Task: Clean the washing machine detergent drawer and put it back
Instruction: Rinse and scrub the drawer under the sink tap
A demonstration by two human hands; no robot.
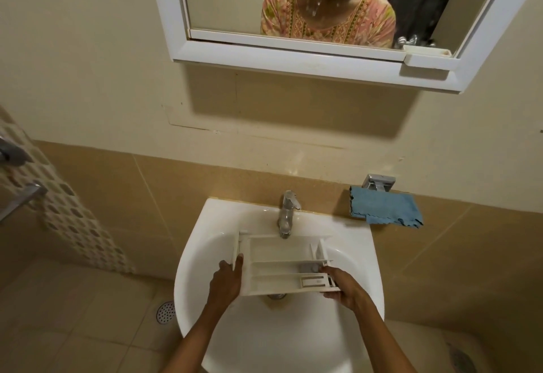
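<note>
A white detergent drawer (279,255) with several long compartments is held level over the bowl of the white sink (194,258), just below the spout of the chrome tap (288,214). My left hand (227,280) grips its left end, where the front panel stands upright. My right hand (342,284) holds the right end, by a grey insert. No water is seen running from the tap.
A blue cloth (385,206) hangs on a chrome holder (379,182) on the tiled wall right of the sink. A white-framed mirror (308,11) hangs above. A floor drain (166,311) lies at the lower left, and chrome fittings (17,167) stick out at the left edge.
</note>
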